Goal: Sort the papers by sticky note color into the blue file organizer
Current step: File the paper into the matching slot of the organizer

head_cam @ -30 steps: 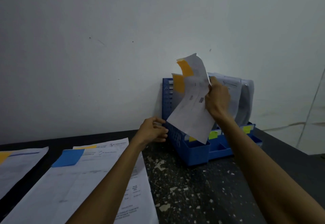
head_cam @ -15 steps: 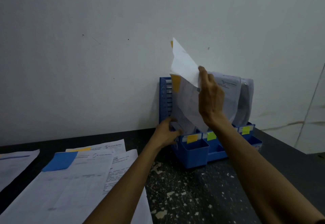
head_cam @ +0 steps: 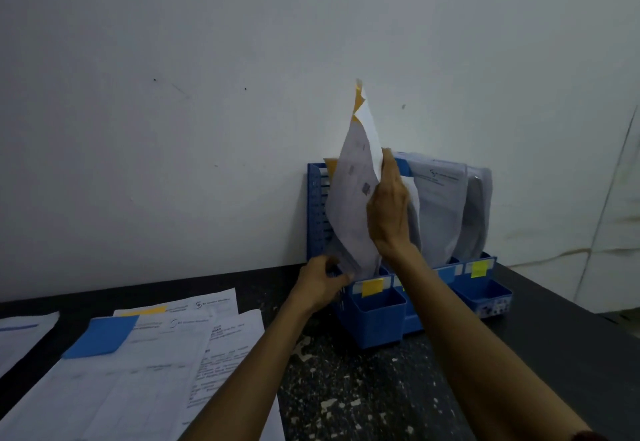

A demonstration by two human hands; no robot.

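The blue file organizer [head_cam: 375,317] stands against the wall, its front labelled with an orange note [head_cam: 372,287] and a yellow-green note [head_cam: 479,269]. My right hand [head_cam: 388,212] grips a white paper [head_cam: 353,198] with an orange sticky note [head_cam: 358,102] at its top, upright, its lower end in the leftmost slot. My left hand [head_cam: 320,283] holds the organizer's left front corner by the paper's bottom edge. Other papers [head_cam: 440,205] stand in the slots to the right.
On the dark speckled table [head_cam: 363,399] lie loose papers at the left: one with a blue sticky note [head_cam: 100,336], one with an orange note [head_cam: 143,310] beneath it, another sheet [head_cam: 20,333] at the far left. A white wall rises behind.
The paper in my right hand has turned upright and gone down into the leftmost slot. My left hand has moved from the table's edge area to the organizer's left front corner.
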